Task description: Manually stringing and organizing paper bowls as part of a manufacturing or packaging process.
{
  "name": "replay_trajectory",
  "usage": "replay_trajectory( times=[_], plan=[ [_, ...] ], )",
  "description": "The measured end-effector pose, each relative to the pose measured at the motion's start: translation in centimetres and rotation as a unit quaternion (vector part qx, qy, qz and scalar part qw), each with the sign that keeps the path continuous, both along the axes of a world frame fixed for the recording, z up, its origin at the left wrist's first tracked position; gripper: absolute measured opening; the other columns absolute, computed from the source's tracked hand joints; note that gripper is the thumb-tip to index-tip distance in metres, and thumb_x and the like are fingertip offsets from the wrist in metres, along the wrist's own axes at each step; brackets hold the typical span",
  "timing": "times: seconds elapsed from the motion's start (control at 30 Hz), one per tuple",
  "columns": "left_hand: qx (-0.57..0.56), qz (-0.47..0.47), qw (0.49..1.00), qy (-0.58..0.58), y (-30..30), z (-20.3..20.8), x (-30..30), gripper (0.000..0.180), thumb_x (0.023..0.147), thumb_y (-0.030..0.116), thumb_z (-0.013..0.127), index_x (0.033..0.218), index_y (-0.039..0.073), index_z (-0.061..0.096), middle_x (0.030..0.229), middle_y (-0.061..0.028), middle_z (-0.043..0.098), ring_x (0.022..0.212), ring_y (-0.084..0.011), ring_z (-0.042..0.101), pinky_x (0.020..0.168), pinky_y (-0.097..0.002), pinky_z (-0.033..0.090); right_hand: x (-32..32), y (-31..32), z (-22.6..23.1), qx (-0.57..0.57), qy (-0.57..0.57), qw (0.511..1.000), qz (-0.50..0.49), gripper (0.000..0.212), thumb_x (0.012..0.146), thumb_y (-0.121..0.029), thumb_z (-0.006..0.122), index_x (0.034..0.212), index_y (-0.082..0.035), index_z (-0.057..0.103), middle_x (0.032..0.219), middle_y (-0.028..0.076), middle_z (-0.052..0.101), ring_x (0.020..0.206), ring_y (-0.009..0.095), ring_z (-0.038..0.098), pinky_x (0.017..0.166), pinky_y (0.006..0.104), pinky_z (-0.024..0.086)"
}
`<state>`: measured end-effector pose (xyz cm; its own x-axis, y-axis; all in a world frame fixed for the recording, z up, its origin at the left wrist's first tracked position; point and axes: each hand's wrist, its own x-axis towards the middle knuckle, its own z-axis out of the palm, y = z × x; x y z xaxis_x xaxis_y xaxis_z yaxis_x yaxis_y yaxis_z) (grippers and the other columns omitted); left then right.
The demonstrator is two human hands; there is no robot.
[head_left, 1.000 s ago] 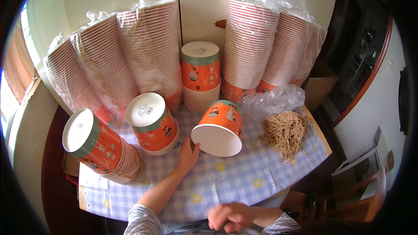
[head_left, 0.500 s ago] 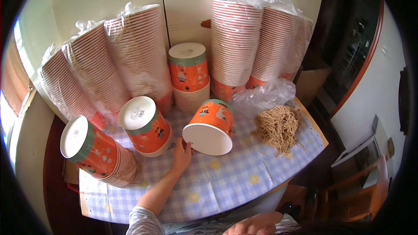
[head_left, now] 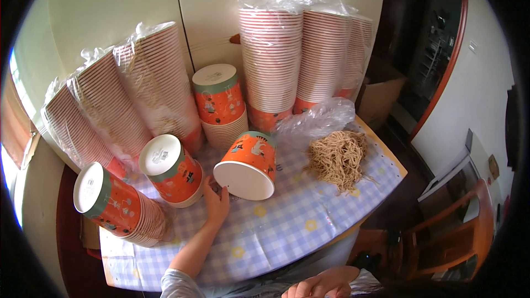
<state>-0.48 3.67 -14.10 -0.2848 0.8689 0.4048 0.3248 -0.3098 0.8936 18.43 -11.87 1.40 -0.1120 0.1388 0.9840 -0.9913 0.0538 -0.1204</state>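
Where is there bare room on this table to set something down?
Widest: the tablecloth before the tipped tub and twine bundle, right of the left forearm. Smaller: between that forearm and the front-left stack. Crowded: the back, with wrapped stacks.

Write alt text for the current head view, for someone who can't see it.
The person's left hand is by the rim of a tipped orange cup, its mouth facing the person, on a checked tablecloth. The right hand is at the picture's lower edge. Nearby are upside-down cups, bagged cup stacks, crumpled plastic and a pile of string.
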Motion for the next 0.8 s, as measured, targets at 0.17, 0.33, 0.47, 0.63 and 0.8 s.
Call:
replay_trajectory(
  times=[0.17,0.33,0.47,0.63,0.8],
  plan=[
    [0.095,0.089,0.963,0.234,-1.6,1.0,0.5,0.05,0.075,0.012,0.062,0.115,-0.003,0.035,0.111,-0.0178,0.039,0.099,-0.0278,0.043,0.084,-0.0363,0.038,0.7,-0.8,-0.6,-0.012,0.017,0.998,-0.063,0.037,0.088,-0.033,0.052,0.101,0.001,0.044,0.1,0.009,0.036,0.074,0.018,0.031,0.064,0.0325,0.031],
    [0.052,-0.072,0.978,0.187,-3.0,3.3,3.3,0.056,0.071,0.017,0.07,0.113,0.0,0.038,0.107,-0.0175,0.043,0.1,-0.0322,0.044,0.085,-0.0377,0.038,1.2,-0.9,-2.1,0.031,0.011,0.999,-0.037,0.039,0.087,-0.035,0.053,0.102,0.001,0.043,0.099,0.008,0.035,0.075,0.019,0.03,0.065,0.0356,0.03],
    [0.072,-0.141,0.966,0.202,-1.6,4.1,8.0,0.063,0.068,0.023,0.073,0.114,0.0,0.037,0.108,-0.0195,0.043,0.099,-0.035,0.046,0.081,-0.0417,0.04,3.1,-0.8,-3.0,0.122,-0.025,0.99,-0.067,0.044,0.087,-0.037,0.053,0.103,0.001,0.041,0.099,0.006,0.035,0.075,0.019,0.03,0.067,0.0378,0.029],
    [0.047,-0.077,0.98,0.179,-0.8,3.2,7.6,0.05,0.073,0.017,0.069,0.111,0.0,0.041,0.101,-0.0188,0.048,0.094,-0.035,0.05,0.077,-0.0402,0.043,7.8,4.1,-2.7,0.011,-0.46,0.792,-0.401,0.019,0.081,-0.007,0.057,0.1,-0.005,0.057,0.096,0.01,0.058,0.089,0.023,0.056,0.075,0.033,0.046],
    [0.067,-0.089,0.984,0.142,-0.1,1.5,8.0,0.028,0.078,0.006,0.06,0.103,0.002,0.049,0.087,-0.0143,0.055,0.078,-0.0277,0.056,0.065,-0.0339,0.045,13.2,12.7,-8.6,-0.006,-0.522,0.406,-0.75,0.011,0.078,-0.01,0.059,0.088,-0.009,0.063,0.089,0.004,0.06,0.083,0.021,0.057,0.074,0.0324,0.045]
  ],
)
